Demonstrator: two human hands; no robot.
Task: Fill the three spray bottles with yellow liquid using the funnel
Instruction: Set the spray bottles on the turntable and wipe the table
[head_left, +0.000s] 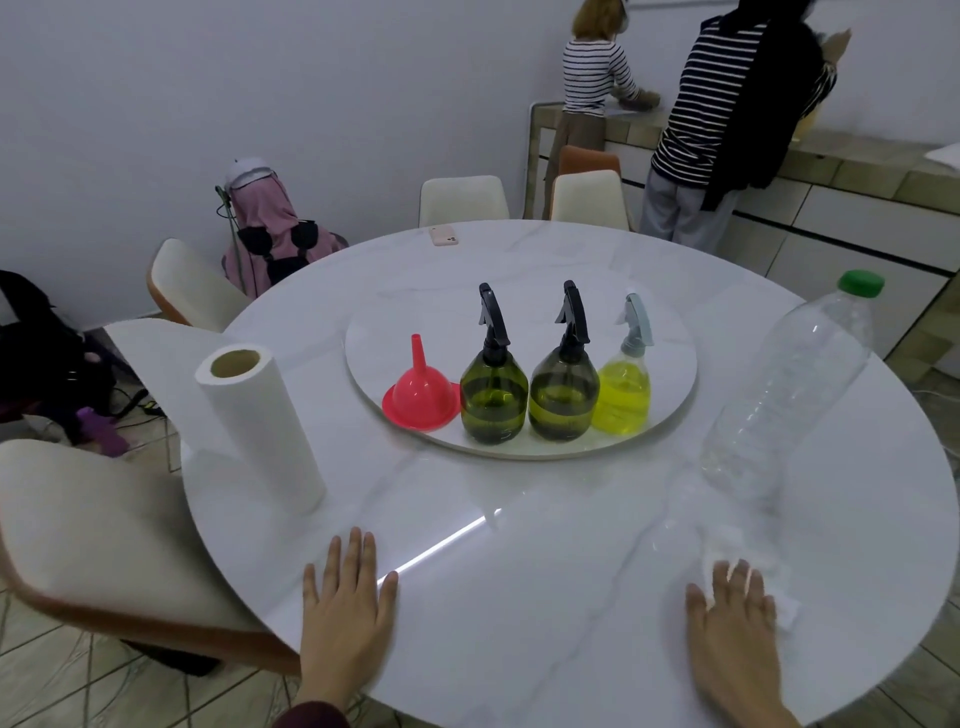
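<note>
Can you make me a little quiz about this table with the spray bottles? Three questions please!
1. True or false: the red funnel stands upside down, spout up, on the round turntable.
2. Which spray bottle is clear with bright yellow liquid: A) the left one, B) the middle one, C) the right one?
3. What lies under the right hand?

Key
1. True.
2. C; the other two are dark green.
3. A white paper towel, pressed flat on the table. The left hand lies flat on bare table, and the big clear bottle with the green cap looks empty.
</note>
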